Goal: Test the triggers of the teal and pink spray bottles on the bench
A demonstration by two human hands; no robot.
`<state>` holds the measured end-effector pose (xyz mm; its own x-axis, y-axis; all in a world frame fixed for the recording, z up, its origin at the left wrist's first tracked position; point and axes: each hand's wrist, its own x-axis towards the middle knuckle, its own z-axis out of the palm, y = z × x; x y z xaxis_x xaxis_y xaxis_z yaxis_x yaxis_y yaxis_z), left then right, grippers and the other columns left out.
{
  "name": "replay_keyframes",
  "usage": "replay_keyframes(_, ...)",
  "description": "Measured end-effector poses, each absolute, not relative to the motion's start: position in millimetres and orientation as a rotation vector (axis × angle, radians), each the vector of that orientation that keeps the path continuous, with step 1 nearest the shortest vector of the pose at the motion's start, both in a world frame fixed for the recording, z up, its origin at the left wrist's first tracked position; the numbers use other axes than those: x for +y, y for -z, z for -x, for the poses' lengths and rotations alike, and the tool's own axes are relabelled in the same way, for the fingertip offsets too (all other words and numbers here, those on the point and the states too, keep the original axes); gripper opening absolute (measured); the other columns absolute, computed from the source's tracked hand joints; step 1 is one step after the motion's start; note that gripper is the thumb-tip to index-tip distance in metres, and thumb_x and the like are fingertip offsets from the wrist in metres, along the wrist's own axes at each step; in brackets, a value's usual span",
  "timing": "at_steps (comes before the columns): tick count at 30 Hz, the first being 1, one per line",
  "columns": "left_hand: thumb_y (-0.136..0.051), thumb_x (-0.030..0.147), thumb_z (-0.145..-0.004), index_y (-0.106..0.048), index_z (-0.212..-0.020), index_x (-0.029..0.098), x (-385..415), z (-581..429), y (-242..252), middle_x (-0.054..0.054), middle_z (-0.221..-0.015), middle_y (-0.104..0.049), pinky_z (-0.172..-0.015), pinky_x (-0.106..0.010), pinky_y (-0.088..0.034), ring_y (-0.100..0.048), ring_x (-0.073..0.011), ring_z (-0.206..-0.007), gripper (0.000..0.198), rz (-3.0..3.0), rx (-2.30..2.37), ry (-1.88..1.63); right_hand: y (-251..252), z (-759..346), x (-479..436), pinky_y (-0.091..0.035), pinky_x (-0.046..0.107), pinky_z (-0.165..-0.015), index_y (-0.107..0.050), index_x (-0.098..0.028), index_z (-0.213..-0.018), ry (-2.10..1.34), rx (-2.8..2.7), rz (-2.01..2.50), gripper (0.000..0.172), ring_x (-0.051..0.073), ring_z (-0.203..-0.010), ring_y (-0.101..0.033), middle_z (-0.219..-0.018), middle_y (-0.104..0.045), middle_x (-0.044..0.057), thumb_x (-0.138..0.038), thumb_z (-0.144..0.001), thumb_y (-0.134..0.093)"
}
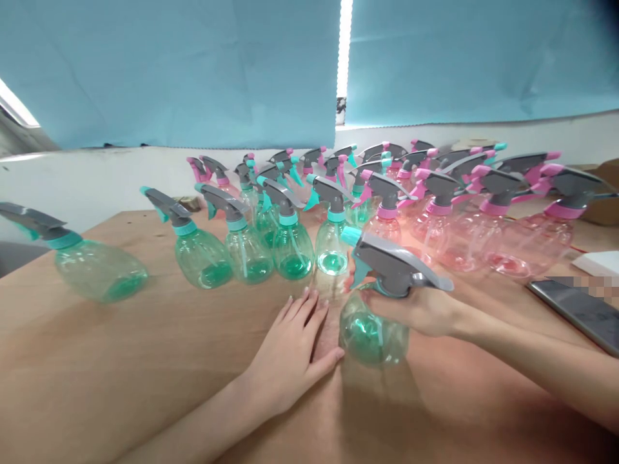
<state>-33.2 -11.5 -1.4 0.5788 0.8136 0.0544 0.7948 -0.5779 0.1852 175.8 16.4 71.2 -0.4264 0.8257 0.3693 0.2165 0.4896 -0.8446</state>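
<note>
My right hand (420,310) is wrapped round the neck of a green spray bottle (372,332) with a grey and teal trigger head, standing on the wooden table (120,380). My left hand (290,351) lies flat on the table with fingers stretched out, its thumb just beside the bottle's base. Behind them stands a row of green spray bottles (290,245) and, to the right, pink spray bottles (440,225).
One green bottle (91,264) stands apart at the far left. A dark phone (580,309) and a white block (599,263) lie at the right edge. A white wall and blue sheeting (193,71) close off the back of the table.
</note>
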Motion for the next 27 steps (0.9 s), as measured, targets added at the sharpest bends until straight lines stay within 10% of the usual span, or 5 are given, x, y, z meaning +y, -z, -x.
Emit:
replay_keyframes(6,-0.045,0.057,-0.094,-0.038,-0.144,0.010,-10,35,3,-0.017,-0.152,-0.032,-0.113,-0.054,-0.026,-0.027,-0.0321,-0.141,0.069,-2.671,1.360,-0.214,-65,-175,17,-0.056,0.033,-0.075,-0.061,-0.028,-0.098,-1.050,-1.886,0.936,0.027,0.019,-0.085,-0.068,-0.093,-0.070,0.001,-0.019,-0.074,-0.054)
replay_keyframes(14,-0.045,0.056,-0.094,-0.038,-0.144,0.010,-11,34,2,-0.018,-0.152,-0.032,-0.113,-0.054,-0.025,-0.028,-0.0329,-0.141,0.069,-2.681,1.354,-0.217,-64,-168,16,-0.056,0.035,-0.072,-0.056,-0.023,-0.076,-0.909,-1.826,1.072,0.007,0.021,-0.079,-0.067,-0.078,-0.067,0.002,-0.029,-0.073,-0.053)
replay_keyframes(27,-0.044,0.056,-0.095,-0.038,-0.144,0.012,-10,35,3,-0.017,-0.152,-0.032,-0.112,-0.055,-0.027,-0.027,-0.0326,-0.141,0.067,-2.717,1.343,-0.209,-66,-167,18,-0.054,0.035,-0.074,-0.064,-0.025,-0.095,-0.860,-1.876,0.973,0.022,0.018,-0.073,-0.062,-0.079,-0.065,0.000,-0.022,-0.076,-0.053)
